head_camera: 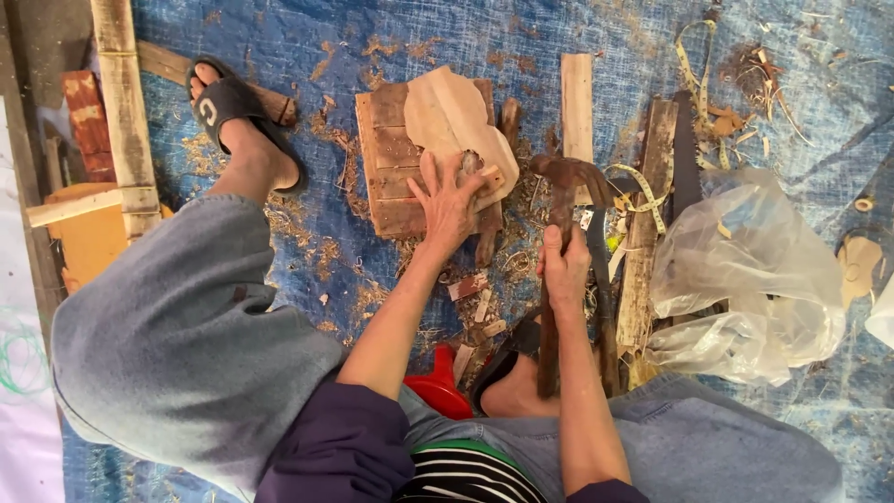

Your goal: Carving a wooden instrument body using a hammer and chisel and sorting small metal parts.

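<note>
Hammer [563, 186], rusty head, in right hand [564, 270]; left hand [450, 200] on curved wood pc [456, 121].

Soft, even daylight fills the head view, bright without harsh contrast. Shadows are faint and short, gathered close under the left hand [450, 200] and the wooden board [391, 163]. The clear plastic bag [745, 279] shows pale sheen, and the blue tarpaulin [307, 37] has mild highlights on its creases. Focus is sharp at the centre; straight planks bow slightly toward the edges from wide-angle distortion.
</note>
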